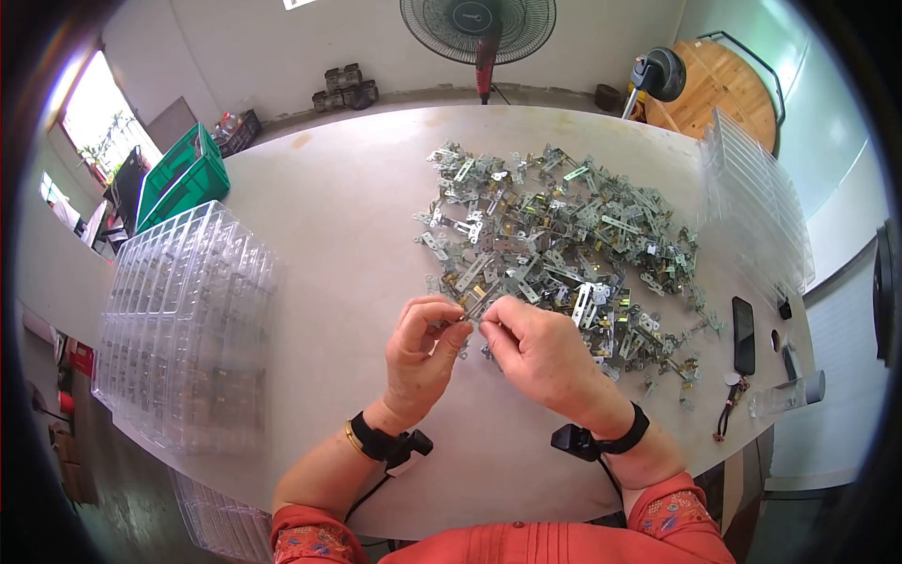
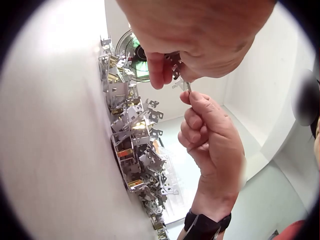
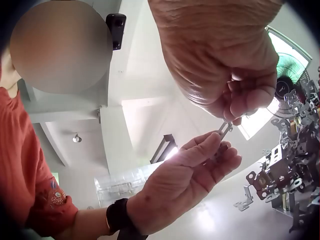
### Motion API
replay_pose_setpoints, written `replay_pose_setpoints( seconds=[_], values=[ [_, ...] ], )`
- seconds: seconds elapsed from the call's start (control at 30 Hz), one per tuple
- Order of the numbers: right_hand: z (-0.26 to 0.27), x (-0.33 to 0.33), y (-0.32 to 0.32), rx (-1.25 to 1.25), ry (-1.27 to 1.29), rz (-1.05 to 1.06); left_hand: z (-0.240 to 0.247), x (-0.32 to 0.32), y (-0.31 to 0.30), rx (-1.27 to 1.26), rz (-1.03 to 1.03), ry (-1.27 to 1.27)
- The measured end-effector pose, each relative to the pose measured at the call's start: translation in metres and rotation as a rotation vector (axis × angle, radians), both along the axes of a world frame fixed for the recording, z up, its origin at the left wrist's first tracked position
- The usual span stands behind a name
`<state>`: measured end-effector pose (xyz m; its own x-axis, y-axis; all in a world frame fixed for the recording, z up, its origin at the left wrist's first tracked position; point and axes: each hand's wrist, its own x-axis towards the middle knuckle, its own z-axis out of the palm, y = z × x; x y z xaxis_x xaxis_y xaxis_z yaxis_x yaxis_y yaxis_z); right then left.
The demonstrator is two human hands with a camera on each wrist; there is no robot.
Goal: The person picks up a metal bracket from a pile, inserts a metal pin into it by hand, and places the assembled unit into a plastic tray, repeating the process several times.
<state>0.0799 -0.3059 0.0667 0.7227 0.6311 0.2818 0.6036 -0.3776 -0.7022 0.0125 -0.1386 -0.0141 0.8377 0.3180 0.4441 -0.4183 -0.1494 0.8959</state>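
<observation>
Both hands meet above the table in front of the metal pile. My left hand [image 1: 423, 352] pinches a small metal part [image 3: 226, 131] between thumb and fingers. From the other side my right hand [image 1: 550, 352] has thumb and forefinger on the part's end; in the left wrist view this right hand [image 2: 212, 127] pinches a thin metal piece [image 2: 189, 87]. A large heap of loose metal brackets [image 1: 564, 226], some with brass-coloured bits, lies just beyond the hands. The fingers partly hide the held part.
Stacked clear plastic trays [image 1: 188, 329] stand at the left, more clear trays [image 1: 756, 207] at the right. A green crate [image 1: 183, 179] is at the back left. A phone [image 1: 743, 336] and a clear bottle [image 1: 787, 395] lie near the right edge; a fan [image 1: 477, 23] stands beyond the table.
</observation>
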Motion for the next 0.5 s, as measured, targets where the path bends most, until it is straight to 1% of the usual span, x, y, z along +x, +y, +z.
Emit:
replay_pose_setpoints(
  seconds=[0.07,0.1,0.13,0.17,0.23,0.27,0.33,0.4,0.43,0.47,0.5],
  values=[
    [-0.0012,-0.0002,-0.0002,0.024,0.079,0.071,-0.0015,0.0004,-0.0022,-0.035,-0.004,-0.013],
    [-0.0009,-0.0003,-0.0005,0.025,0.077,0.078,-0.0017,0.0003,-0.0035,-0.078,-0.019,-0.014],
    [0.0,0.0003,-0.0004,0.043,0.05,0.021,-0.0015,0.0004,-0.004,-0.119,-0.027,-0.016],
    [0.001,0.0008,0.0012,0.065,0.025,-0.031,-0.0015,0.001,-0.0036,-0.113,-0.007,-0.021],
    [0.0033,-0.0006,0.003,0.052,0.019,-0.001,-0.0029,0.0013,-0.0028,0.027,-0.002,-0.062],
    [0.0033,-0.0008,0.0026,0.03,0.011,0.004,-0.0033,0.0009,-0.0024,0.035,0.017,-0.061],
    [0.0015,-0.0009,0.0029,0.016,0.036,0.082,-0.0028,0.0008,-0.002,-0.006,-0.011,-0.062],
    [0.0049,-0.0038,0.0032,0.012,0.09,0.013,-0.0032,0.0012,-0.0015,-0.025,0.013,-0.043],
    [0.0019,-0.0037,0.0031,0.042,0.076,-0.02,-0.0065,0.0031,0.0013,-0.058,0.003,-0.04],
    [0.0027,-0.0037,0.0025,0.048,0.074,0.002,-0.0076,0.0047,0.0033,-0.09,-0.004,-0.038],
    [0.0054,-0.0037,0.0026,0.049,0.127,0.008,-0.0033,0.0056,0.0023,-0.147,0.027,-0.04]
  ],
)
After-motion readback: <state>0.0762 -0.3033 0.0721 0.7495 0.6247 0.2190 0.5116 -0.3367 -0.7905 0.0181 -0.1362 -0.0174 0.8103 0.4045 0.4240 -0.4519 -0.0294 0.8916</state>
